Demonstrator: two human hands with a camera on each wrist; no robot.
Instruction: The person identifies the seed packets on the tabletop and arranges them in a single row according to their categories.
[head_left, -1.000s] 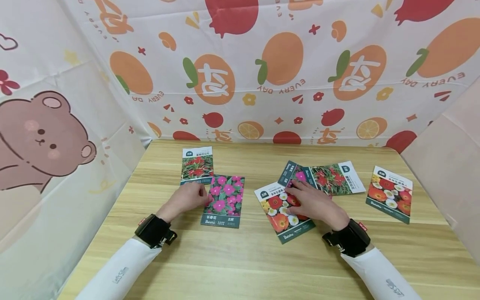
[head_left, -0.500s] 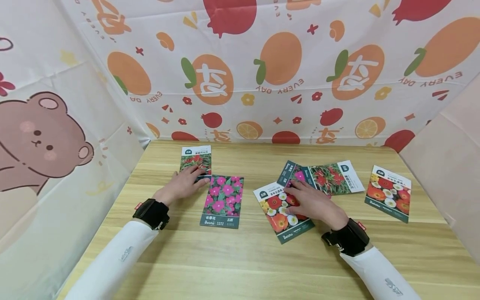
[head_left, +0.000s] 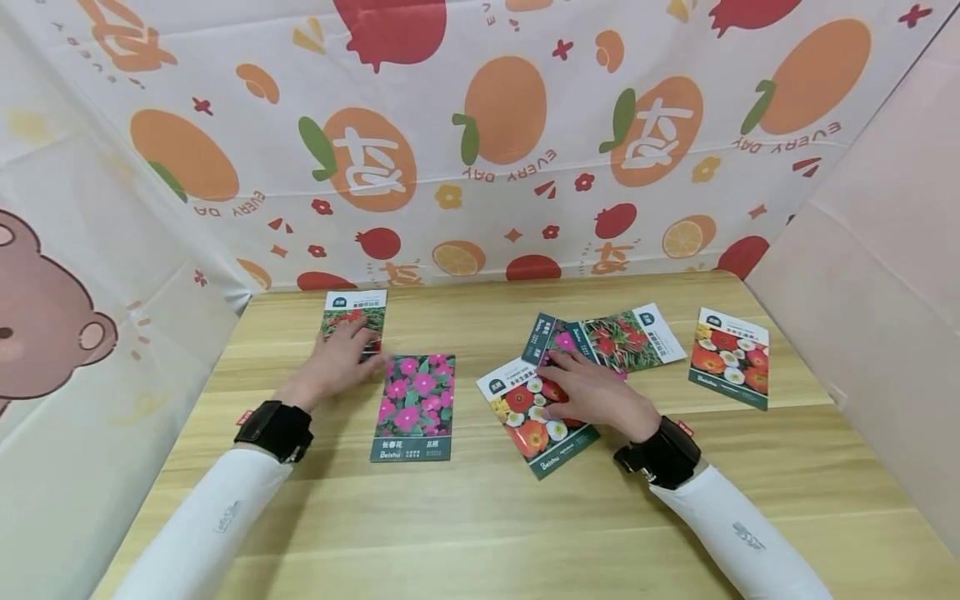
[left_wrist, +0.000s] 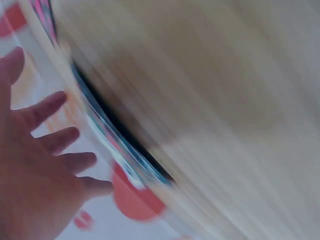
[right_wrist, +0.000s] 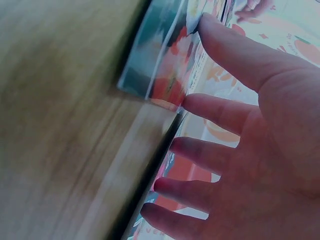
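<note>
My left hand [head_left: 333, 362] lies over the lower part of a red-flower seed packet [head_left: 360, 302] at the back left, its fingers spread and fairly straight. Just right of those fingers is a pink-flower seed packet [head_left: 415, 408], lying flat. My right hand [head_left: 600, 396] rests with extended fingers on an overlapping group of packets. Under it are a poppy seed packet [head_left: 528, 429], tilted on the table, and a second pink-flower packet [head_left: 539, 340], partly covered. Another red-flower packet [head_left: 630, 337] overlaps the pink one. In the right wrist view, the thumb and index fingertips are at the poppy packet [right_wrist: 167, 85].
A second poppy packet [head_left: 729, 358] lies apart at the right of the wooden table [head_left: 480, 533]. Fruit-print cloth [head_left: 502, 108] hangs behind the table's back edge, and pale cloth walls [head_left: 885, 275] stand at both sides.
The left hand has moved from the pink-flower packet's left edge back onto the red-flower packet, its fingers spreading. The right hand stays on its group. The head view has turned rightward.
</note>
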